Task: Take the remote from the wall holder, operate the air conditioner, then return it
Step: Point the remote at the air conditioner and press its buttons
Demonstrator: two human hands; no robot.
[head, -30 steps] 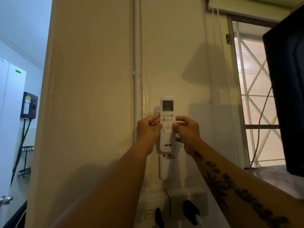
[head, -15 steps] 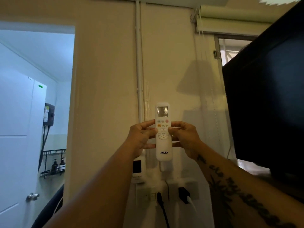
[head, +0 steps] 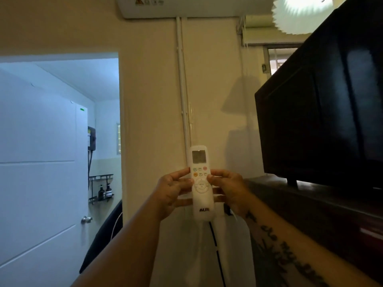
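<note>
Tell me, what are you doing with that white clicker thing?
A person holds a white remote upright in both hands. The left hand grips its left edge and the right hand its right edge, with the thumbs near the buttons. The remote is out of its wall holder, which is not in view. The bottom edge of the air conditioner shows high on the wall straight above. A dark TV stands to the right, and a white door is open on the left.
</note>
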